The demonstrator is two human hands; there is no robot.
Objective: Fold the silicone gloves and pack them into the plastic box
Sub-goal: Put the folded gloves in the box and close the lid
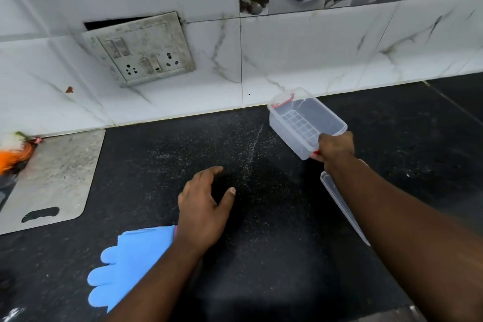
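A clear plastic box (290, 123) with red clips is tilted above the black counter near the wall, open and with a white grid insert inside. My right hand (335, 145) grips its near end. The blue silicone gloves (130, 261) lie flat on the counter at the lower left, fingers pointing left, partly hidden under my left forearm; a pink edge shows beside them. My left hand (205, 206) hovers over the counter just right of the gloves, fingers spread, holding nothing.
The clear lid (339, 201) lies on the counter under my right forearm. A grey cutting board (57, 178) sits at the left with orange scraps (14, 157) on its far corner. A tiled wall with a socket plate (141, 49) stands behind the counter.
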